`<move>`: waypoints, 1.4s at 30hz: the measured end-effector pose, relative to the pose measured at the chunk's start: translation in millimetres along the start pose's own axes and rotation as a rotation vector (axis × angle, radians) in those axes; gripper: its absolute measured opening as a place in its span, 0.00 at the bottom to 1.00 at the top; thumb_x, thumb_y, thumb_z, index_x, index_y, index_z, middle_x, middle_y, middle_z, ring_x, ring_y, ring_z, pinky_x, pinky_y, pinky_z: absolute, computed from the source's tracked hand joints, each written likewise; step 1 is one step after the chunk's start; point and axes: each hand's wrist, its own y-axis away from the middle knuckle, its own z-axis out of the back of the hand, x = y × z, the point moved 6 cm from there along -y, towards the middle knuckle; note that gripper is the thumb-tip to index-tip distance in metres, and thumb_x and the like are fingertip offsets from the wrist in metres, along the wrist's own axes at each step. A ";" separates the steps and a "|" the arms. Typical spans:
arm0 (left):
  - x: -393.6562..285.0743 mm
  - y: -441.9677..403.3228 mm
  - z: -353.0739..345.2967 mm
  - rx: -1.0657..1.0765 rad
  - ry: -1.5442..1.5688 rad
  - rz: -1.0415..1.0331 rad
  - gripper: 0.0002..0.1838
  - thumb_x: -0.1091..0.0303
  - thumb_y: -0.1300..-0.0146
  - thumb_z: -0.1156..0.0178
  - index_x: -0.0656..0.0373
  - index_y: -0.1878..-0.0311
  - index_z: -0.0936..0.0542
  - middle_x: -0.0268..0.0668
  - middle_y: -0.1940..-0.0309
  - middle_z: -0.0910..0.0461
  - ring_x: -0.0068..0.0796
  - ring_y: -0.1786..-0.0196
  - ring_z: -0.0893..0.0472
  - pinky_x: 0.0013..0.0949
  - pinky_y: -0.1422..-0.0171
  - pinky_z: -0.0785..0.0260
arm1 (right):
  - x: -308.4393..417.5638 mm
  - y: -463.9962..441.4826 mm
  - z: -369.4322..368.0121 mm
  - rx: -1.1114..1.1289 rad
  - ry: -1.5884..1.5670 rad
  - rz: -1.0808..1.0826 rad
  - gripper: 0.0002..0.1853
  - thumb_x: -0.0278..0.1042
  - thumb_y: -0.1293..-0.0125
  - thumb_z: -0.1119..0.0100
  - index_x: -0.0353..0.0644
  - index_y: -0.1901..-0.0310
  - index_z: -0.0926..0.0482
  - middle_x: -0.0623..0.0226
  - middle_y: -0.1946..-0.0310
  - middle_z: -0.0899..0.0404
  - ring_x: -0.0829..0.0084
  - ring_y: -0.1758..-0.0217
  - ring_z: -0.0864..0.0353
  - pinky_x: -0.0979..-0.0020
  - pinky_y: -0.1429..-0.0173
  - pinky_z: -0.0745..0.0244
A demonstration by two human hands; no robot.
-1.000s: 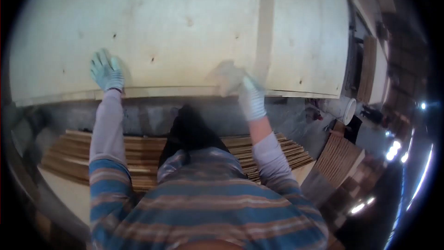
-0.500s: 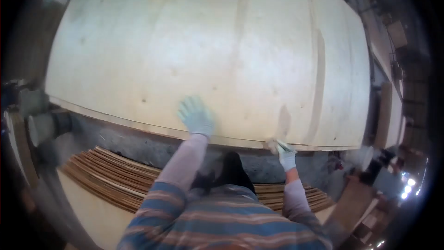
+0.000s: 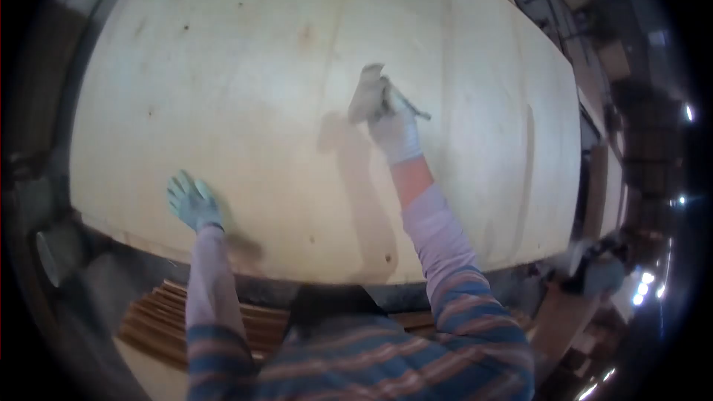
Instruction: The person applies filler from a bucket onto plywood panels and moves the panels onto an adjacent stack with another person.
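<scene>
A large pale wooden sheet (image 3: 282, 104) with small dark knots fills the middle of the view. My left hand (image 3: 194, 202), in a light glove, lies flat on the sheet near its front left edge, fingers spread. My right hand (image 3: 395, 128), also gloved, is closed around a flat, scraper-like tool (image 3: 368, 95) with a thin handle end sticking out to the right. The tool is over the middle of the sheet, and the arm casts a shadow to its left. Blur hides whether the blade touches the wood.
Below the sheet's front edge, thin brown boards (image 3: 160, 323) are stacked close to my body. A white bucket-like container (image 3: 50, 258) stands at the left. More boards (image 3: 598, 189) lie beyond the sheet's right side, with a brown stack (image 3: 564, 319) at the lower right.
My right hand has moved with the tool from the sheet's front edge up over its middle. My left hand has shifted left along the sheet. The view has turned as well.
</scene>
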 end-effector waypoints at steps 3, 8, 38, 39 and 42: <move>-1.4 -5.3 1.3 0.076 0.009 0.015 0.33 0.52 0.34 0.54 0.53 0.28 0.42 0.48 0.27 0.46 0.54 0.27 0.46 0.54 0.25 0.58 | -17.3 -166.6 4.2 0.166 0.187 0.026 0.10 0.37 0.33 0.45 0.43 0.56 0.20 0.68 0.61 0.20 0.72 0.60 0.21 0.69 0.54 0.25; -3.7 -9.2 -5.3 0.088 0.009 0.011 0.32 0.56 0.34 0.52 0.54 0.28 0.42 0.50 0.28 0.45 0.58 0.28 0.45 0.57 0.26 0.56 | 23.1 -306.3 -28.7 -0.043 2.088 0.365 0.14 0.40 0.41 0.38 0.39 0.58 0.17 0.59 0.63 0.15 0.68 0.59 0.17 0.69 0.55 0.23; 272.7 -173.5 -27.1 -0.075 0.047 -0.260 0.31 0.50 0.33 0.55 0.51 0.29 0.39 0.48 0.31 0.41 0.53 0.28 0.44 0.55 0.26 0.55 | -374.5 120.5 -115.3 0.026 2.100 0.029 0.13 0.38 0.34 0.46 0.44 0.56 0.16 0.61 0.73 0.17 0.71 0.70 0.19 0.68 0.60 0.24; 269.9 -174.9 -27.5 -0.021 0.045 -0.251 0.31 0.50 0.33 0.54 0.51 0.29 0.39 0.48 0.30 0.43 0.53 0.28 0.45 0.55 0.26 0.56 | -375.7 98.5 -135.1 0.016 1.821 0.019 0.13 0.39 0.34 0.48 0.46 0.57 0.15 0.60 0.75 0.18 0.67 0.72 0.19 0.65 0.62 0.25; 273.6 -178.1 -18.0 0.086 -0.004 -0.214 0.33 0.50 0.35 0.54 0.53 0.29 0.41 0.49 0.29 0.44 0.54 0.27 0.46 0.55 0.25 0.57 | -400.6 100.3 -136.7 0.648 2.340 -0.127 0.14 0.42 0.35 0.52 0.52 0.57 0.15 0.59 0.72 0.17 0.57 0.70 0.19 0.59 0.65 0.25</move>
